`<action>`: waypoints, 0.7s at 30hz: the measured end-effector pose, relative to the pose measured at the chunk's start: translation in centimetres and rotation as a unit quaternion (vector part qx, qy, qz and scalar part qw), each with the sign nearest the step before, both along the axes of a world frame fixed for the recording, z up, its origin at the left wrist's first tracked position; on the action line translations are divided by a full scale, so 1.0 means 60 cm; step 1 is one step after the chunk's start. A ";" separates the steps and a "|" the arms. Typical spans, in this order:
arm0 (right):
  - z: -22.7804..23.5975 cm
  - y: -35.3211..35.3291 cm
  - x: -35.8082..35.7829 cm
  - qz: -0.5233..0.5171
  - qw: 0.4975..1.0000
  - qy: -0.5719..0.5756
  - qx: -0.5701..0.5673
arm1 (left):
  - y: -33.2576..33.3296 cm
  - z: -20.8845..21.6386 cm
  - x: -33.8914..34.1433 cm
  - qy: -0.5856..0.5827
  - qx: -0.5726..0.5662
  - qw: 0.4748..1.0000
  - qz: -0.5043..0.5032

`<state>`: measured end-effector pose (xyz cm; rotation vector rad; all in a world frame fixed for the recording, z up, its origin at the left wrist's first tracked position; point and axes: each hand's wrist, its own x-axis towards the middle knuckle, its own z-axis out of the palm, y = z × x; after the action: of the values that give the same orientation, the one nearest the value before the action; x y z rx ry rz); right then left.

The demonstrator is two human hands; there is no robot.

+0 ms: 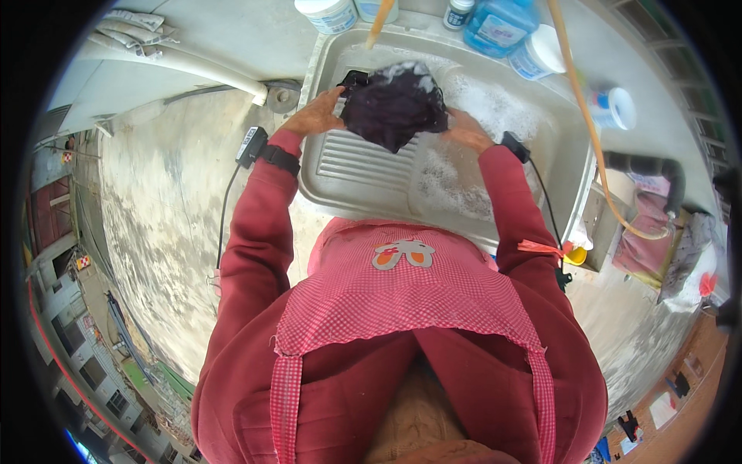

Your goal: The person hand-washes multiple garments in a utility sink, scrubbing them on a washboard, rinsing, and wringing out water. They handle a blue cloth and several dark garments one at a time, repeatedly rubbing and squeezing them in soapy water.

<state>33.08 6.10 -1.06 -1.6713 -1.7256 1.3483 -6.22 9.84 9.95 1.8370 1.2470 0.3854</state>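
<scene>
One sink [363, 166] holds suds [502, 104] (dark cloth [396, 112] above).

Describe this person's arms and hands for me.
The left hand and right hand wear no gloves. Long dark-red sleeves reach the wrists. A black strap at the left wrist carries a small black box with a white label; another black box sits at the right wrist. A dark cable trails from each. An orange-red tie marks the right sleeve.

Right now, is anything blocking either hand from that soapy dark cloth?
Nothing visible is: the left hand holds the soapy dark cloth at its left edge, the right hand at its right, with no object between.
</scene>
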 end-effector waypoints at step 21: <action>-0.043 0.059 -0.215 -0.027 0.945 -0.145 0.293 | 0.008 -0.225 0.128 0.326 0.183 0.921 -0.111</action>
<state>20.17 9.64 -3.66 -1.5895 -1.9653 0.4886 1.47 10.33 -3.53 2.5268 1.4374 -0.1571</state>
